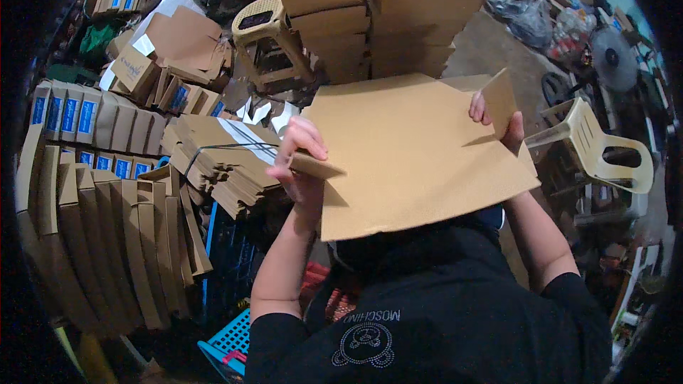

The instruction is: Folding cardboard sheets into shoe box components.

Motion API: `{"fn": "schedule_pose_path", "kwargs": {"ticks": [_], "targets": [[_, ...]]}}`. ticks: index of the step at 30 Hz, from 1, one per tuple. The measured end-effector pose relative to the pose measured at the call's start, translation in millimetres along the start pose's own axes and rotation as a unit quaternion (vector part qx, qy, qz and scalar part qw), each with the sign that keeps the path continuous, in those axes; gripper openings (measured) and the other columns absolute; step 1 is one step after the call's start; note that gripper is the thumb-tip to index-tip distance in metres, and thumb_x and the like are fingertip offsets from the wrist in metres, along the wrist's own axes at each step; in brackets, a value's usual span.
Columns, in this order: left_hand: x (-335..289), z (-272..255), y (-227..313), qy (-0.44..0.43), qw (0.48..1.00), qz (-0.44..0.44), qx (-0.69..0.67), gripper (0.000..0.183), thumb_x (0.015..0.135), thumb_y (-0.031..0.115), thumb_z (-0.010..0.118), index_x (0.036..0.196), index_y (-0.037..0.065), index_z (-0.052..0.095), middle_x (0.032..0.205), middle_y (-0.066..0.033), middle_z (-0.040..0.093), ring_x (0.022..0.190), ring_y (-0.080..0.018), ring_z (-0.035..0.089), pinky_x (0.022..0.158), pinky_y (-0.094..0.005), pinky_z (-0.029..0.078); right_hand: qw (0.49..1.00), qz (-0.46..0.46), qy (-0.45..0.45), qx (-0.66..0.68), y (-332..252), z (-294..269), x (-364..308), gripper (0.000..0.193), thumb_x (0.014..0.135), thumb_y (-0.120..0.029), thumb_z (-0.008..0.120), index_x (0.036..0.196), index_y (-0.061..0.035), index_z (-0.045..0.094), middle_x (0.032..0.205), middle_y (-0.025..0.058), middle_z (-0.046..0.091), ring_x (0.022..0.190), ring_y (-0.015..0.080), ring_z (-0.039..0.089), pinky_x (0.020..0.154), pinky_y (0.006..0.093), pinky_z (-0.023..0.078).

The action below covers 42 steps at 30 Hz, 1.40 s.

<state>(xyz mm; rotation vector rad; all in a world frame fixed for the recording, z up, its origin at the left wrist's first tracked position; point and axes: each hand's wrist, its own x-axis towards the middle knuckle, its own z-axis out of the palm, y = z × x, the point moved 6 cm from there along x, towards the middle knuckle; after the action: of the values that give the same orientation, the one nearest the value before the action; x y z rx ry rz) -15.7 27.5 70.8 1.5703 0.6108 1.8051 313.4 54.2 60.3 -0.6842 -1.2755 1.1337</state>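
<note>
A flat brown cardboard box blank (420, 156) lies across in front of my chest, its near edge over my dark shirt. My left hand (299, 153) grips a small flap on the blank's left side, which stands bent up between fingers and thumb. On the opposite side, my right hand (509, 128) is closed around a raised flap (501, 99), with some fingers over the inner face and the rest partly hidden behind it. The blank's middle is slightly bowed.
Tall stacks of flat cardboard (420, 14) rise just ahead. A tied cardboard bundle (228, 149) and rows of boxes (107, 242) stand on the left. A beige stool (267, 35) is beyond them; a cream plastic chair (605, 142) is at right. A blue basket (231, 338) sits lower left.
</note>
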Motion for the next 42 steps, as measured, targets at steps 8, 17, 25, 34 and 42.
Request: {"fn": "schedule_pose_path", "kwargs": {"ticks": [8,17,25,34,42], "targets": [[-11,7,-1,0.017,0.995,-0.056,0.083,0.082,0.092,0.089,0.052,0.07,0.01,0.047,0.076,-0.0009,0.047,0.075,-0.0155,0.043,0.071,-0.0316,0.033,0.993,-0.07,0.025,-0.096,-9,-5,-20,0.061,0.1,-0.063,0.049,0.094,-0.0031,0.055,0.091,0.0077,0.052,0.09,0.0229,0.048,0.082,0.039,0.041],[-9,3,12,-0.057,0.991,0.115,0.031,0.084,0.079,0.098,0.055,0.069,0.015,0.058,0.072,0.0021,0.055,0.072,-0.0162,0.046,0.072,-0.0341,0.034,0.959,-0.235,-0.057,-0.147,-50,16,-34,0.065,0.101,-0.075,0.05,0.079,-0.0138,0.051,0.084,0.0026,0.052,0.079,0.019,0.047,0.072,0.0356,0.036],[-7,25,65,-0.084,0.977,0.184,0.071,0.092,0.08,0.102,0.045,0.063,0.012,0.046,0.067,0.0012,0.048,0.069,-0.0204,0.044,0.076,-0.0401,0.034,0.907,-0.344,-0.117,-0.211,-91,33,-42,0.076,0.094,-0.087,0.048,0.072,-0.0142,0.048,0.076,0.0,0.05,0.074,0.0215,0.048,0.073,0.0407,0.037],[-17,35,53,-0.134,0.975,0.152,0.09,0.088,0.082,0.094,0.053,0.063,0.008,0.041,0.066,-0.0023,0.042,0.066,-0.0238,0.043,0.075,-0.0421,0.033,0.903,-0.331,-0.156,-0.225,-100,39,-25,0.067,0.093,-0.072,0.056,0.066,-0.0118,0.042,0.07,0.0031,0.044,0.068,0.023,0.043,0.073,0.0407,0.035],[-3,27,20,-0.18,0.972,0.1,0.115,0.086,0.088,0.093,0.051,0.065,0.01,0.042,0.069,-0.0018,0.046,0.069,-0.0219,0.042,0.072,-0.0389,0.031,0.908,-0.211,-0.255,-0.257,-46,26,-21,0.056,0.092,-0.054,0.062,0.068,-0.0069,0.044,0.073,0.0101,0.045,0.07,0.0318,0.047,0.077,0.0466,0.041]]}}
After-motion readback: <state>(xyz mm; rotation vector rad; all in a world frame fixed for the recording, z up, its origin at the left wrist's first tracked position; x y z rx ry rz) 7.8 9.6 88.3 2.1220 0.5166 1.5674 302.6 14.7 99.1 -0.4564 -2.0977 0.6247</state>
